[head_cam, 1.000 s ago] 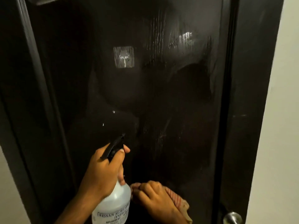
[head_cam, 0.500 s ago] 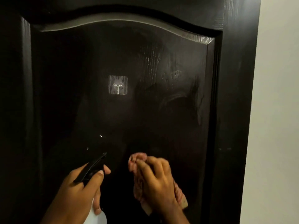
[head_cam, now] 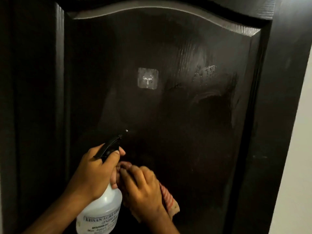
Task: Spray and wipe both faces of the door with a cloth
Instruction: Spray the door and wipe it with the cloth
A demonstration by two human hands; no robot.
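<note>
Upward-right: spray bottle (head_cam: pixel 101 210) nozzle (head_cam: pixel 110 146), doorward.

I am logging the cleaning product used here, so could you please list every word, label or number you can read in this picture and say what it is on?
"KISSAN AGRI..." top line of the label on the white spray bottle in the left hand; the rest is cut off.
"(INDIA..." second line, partly readable.
"MUMBAI" third line, faint.
Lower label lines: too blurred to read.
Door, clear adhesive hook, cloth: no text.
</note>
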